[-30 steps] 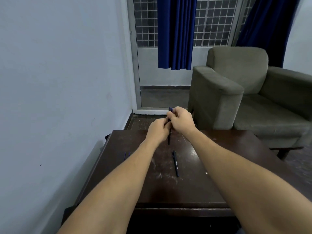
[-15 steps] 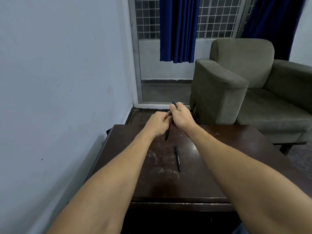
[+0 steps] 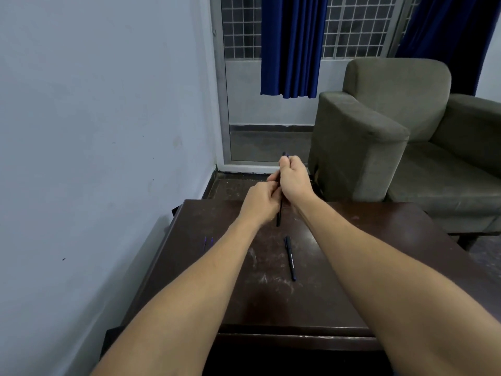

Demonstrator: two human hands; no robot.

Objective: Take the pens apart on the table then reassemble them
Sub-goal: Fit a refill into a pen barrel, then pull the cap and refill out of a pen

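Now the pen [image 3: 279,213] is gripped above the table [image 3: 352,267] by the left hand [image 3: 260,203] low and the right hand [image 3: 294,177] high, raised since a moment ago, suggesting the cap is being pulled off, while a second pen [image 3: 290,257] lies untouched nearby.

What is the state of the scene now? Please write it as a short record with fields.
held pen: dark pen, upright above the table, gripped by both hands
left hand: left hand grips the lower part
right hand: right hand grips the upper part
second pen: dark pen with print, lying flat on the table between the forearms, looks whole
table: dark wooden table, scuffed with pale marks
background: grey armchair, blue curtain
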